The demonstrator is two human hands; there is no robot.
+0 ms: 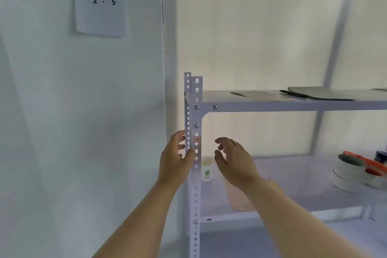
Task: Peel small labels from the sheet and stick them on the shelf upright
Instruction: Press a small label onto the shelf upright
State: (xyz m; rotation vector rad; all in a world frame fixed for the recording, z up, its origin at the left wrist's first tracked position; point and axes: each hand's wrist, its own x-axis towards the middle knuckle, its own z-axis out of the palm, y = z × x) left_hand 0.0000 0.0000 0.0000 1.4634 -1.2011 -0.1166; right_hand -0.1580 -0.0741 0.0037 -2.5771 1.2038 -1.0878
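Observation:
A white perforated shelf upright [196, 186] rises at the middle of the view. One small pinkish label [197, 139] is stuck on its front face, below the top shelf. My left hand [174, 159] wraps around the upright from the left, thumb on its front just under the label. My right hand [234, 160] hovers to the right of the upright, fingers spread and curled, holding nothing. The label sheet [237, 199] with several rows of pink labels lies flat on the middle shelf, partly hidden by my right forearm.
A paper cup [207, 168] stands on the middle shelf next to the upright. Tape rolls [348, 172] and an orange tool [365, 163] sit at the right. Papers and a pen [293, 93] lie on the top shelf. A "2 - 5" sheet [100, 4] hangs on the wall.

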